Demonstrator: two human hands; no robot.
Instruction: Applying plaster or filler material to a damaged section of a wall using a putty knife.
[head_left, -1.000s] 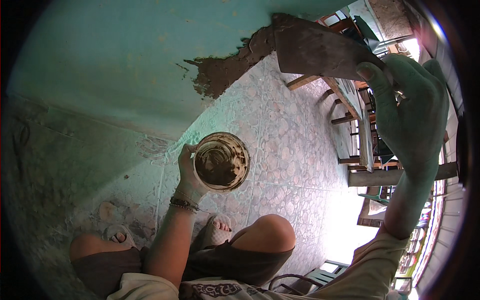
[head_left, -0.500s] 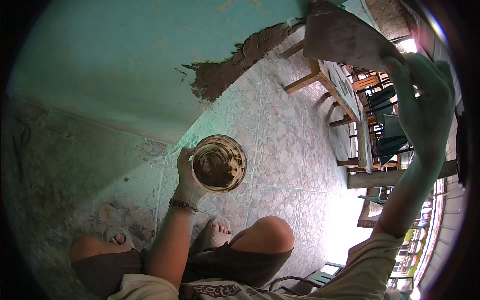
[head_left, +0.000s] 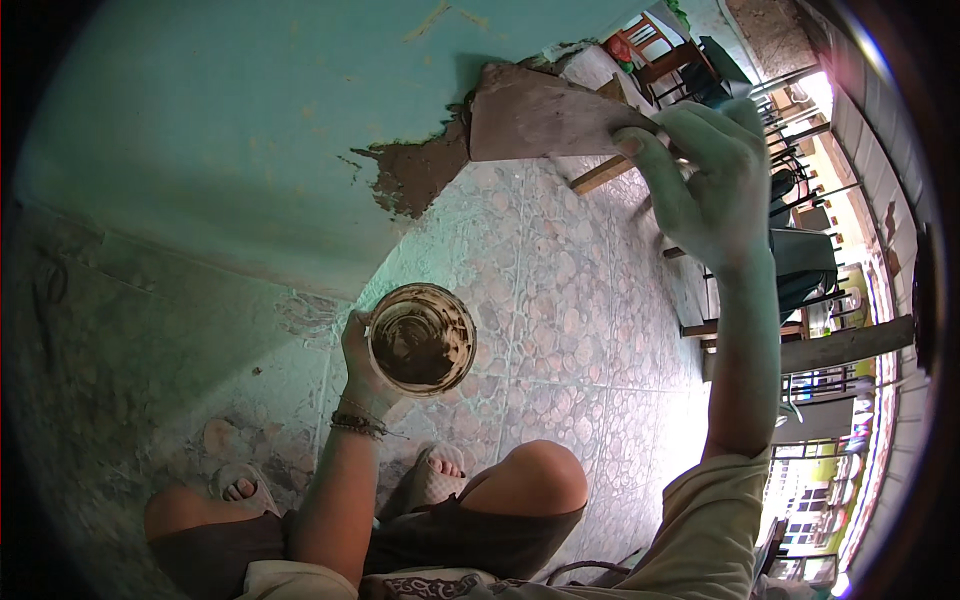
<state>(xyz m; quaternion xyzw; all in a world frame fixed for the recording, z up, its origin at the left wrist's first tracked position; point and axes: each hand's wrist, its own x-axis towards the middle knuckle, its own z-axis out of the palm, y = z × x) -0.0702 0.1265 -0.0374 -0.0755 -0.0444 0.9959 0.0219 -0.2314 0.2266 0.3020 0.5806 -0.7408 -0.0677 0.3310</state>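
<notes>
My left hand point(head_left: 362, 360) grips a round container point(head_left: 420, 338) streaked inside with brown paste, held above the patterned floor tiles. My right hand point(head_left: 705, 180), up at the upper right, is closed on a wide flat scraper point(head_left: 535, 110). The scraper's front edge lies at a rough brown patch of filler point(head_left: 410, 175) along the corner of the turquoise wall point(head_left: 220, 110), covering part of that patch. Its thin handle end disappears among my fingers.
My bent knees point(head_left: 530, 470) and sandalled feet point(head_left: 440, 472) are below. A wooden bench or low table point(head_left: 598, 178) stands on the tiled floor point(head_left: 560, 330) beyond the wall. Stacked chairs point(head_left: 795, 270) and a concrete beam point(head_left: 840, 350) sit at the right.
My right hand first moved up and rightward, then swung left and back, bringing the scraper onto the brown patch. My left hand with the container has shifted slightly down and left.
</notes>
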